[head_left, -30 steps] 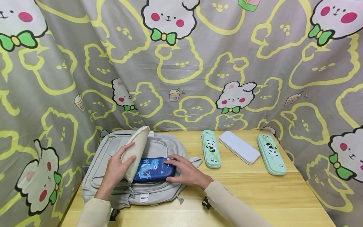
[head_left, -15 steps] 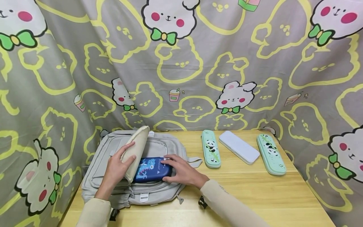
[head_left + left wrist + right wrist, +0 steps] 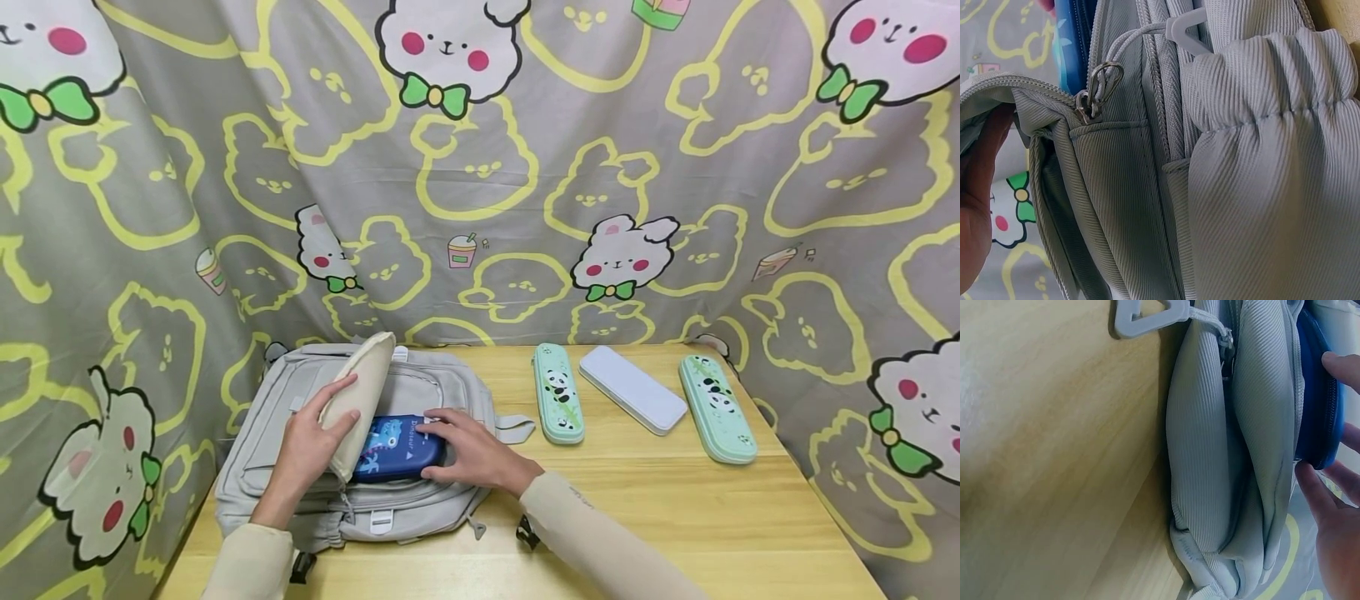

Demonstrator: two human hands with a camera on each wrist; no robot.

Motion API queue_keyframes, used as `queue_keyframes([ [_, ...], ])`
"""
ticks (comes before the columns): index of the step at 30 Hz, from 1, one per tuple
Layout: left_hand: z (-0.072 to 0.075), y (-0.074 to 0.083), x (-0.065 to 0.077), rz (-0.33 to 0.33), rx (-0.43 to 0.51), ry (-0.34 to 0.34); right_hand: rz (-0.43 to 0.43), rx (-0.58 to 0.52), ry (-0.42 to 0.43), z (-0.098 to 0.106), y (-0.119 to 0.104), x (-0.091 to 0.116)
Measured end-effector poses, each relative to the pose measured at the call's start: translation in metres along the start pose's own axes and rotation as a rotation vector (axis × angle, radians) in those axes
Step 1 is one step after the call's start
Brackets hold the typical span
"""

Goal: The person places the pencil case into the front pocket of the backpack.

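A grey backpack (image 3: 262, 417) lies on the table with its front pocket unzipped. My left hand (image 3: 311, 437) grips the pocket's raised flap (image 3: 360, 392), thumb on the pale lining. Partly inside the pocket is a dark blue pencil case (image 3: 401, 450) with a dinosaur print; its left end is hidden behind the flap. My right hand (image 3: 472, 450) holds the case's right end, thumb on the near side and fingers over the far side. In the right wrist view, the zipped edge of the pencil case (image 3: 1325, 406) shows between thumb and fingers. A zipper pull (image 3: 1094, 94) hangs at the pocket's corner.
Right of the backpack lie a green panda pencil case (image 3: 558, 396), a white case (image 3: 633, 389) and another green panda case (image 3: 717, 408) on the wooden table (image 3: 637, 508). A patterned curtain (image 3: 480, 183) hangs around the table's back and sides.
My right hand has moved left, sliding the blue pencil case further under the flap and into the pocket. My left hand stays in place on the flap.
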State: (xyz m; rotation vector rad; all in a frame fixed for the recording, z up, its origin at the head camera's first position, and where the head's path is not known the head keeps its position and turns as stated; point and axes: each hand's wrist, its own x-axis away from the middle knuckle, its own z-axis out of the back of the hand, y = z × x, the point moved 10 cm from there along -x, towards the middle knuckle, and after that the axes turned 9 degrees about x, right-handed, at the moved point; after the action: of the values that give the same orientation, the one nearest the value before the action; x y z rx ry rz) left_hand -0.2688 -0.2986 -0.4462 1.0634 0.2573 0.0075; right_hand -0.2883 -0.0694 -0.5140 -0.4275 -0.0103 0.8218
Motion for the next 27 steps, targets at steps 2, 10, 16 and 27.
queue_keyframes([
  [2, 0.000, 0.000, 0.000, -0.003, 0.000, 0.001, 0.000, -0.002, -0.005, -0.001, -0.001, -0.001],
  [10, 0.000, 0.001, 0.000, -0.009, -0.001, 0.004, 0.006, 0.011, -0.014, -0.006, -0.004, -0.006],
  [16, 0.000, 0.001, -0.001, -0.006, -0.002, 0.006, 0.007, 0.006, -0.018, -0.007, -0.007, -0.009],
  [27, 0.000, 0.000, -0.001, 0.005, 0.005, 0.003, 0.021, 0.011, -0.028, -0.013, -0.010, -0.015],
])
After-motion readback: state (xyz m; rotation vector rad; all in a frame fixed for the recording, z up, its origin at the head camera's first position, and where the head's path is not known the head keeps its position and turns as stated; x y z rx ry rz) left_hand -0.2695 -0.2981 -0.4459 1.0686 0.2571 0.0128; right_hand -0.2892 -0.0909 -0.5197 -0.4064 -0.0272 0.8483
